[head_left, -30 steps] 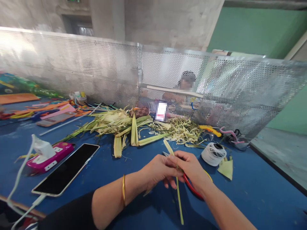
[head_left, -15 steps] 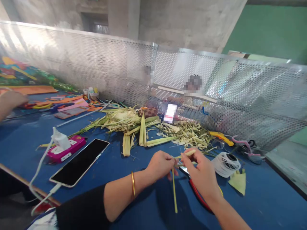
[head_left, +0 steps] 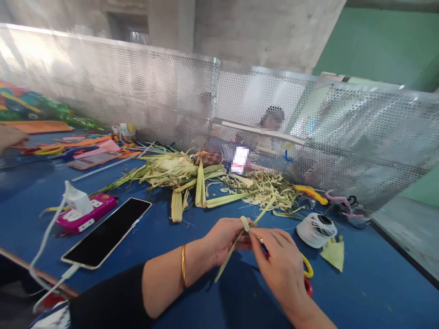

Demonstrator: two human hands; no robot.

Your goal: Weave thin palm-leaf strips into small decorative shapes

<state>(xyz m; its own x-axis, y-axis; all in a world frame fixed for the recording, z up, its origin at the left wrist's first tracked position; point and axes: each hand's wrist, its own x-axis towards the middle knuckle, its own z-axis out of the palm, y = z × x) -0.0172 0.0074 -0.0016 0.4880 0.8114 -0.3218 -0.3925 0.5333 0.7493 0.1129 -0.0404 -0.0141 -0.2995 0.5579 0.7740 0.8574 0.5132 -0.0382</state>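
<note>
Over the blue table, my left hand (head_left: 222, 240) grips a pale green leaf strip (head_left: 265, 211) between closed fingers. The strip is bent into a loop at the fingertips; one end points up and away, the other hangs toward me. My right hand (head_left: 281, 260) is closed too, thumb and finger pinching the strip beside the loop. Beneath the right hand lies a pair of scissors (head_left: 308, 266), its yellow and red handles partly showing and its blades mostly covered. A spool of white thread (head_left: 316, 230) stands just right of that hand.
Ahead lie a heap of leaves (head_left: 171, 170) and a pile of shredded scraps (head_left: 270, 188), before a perforated metal screen (head_left: 154, 91). A phone (head_left: 108, 232) on a cable and a pink power strip (head_left: 87, 213) are at left. Another person's hand (head_left: 12, 137) shows far left.
My left hand has turned and the strip's hanging end now slants left. A loop shows at the fingertips. My right hand has moved slightly down, and the view has shifted a little.
</note>
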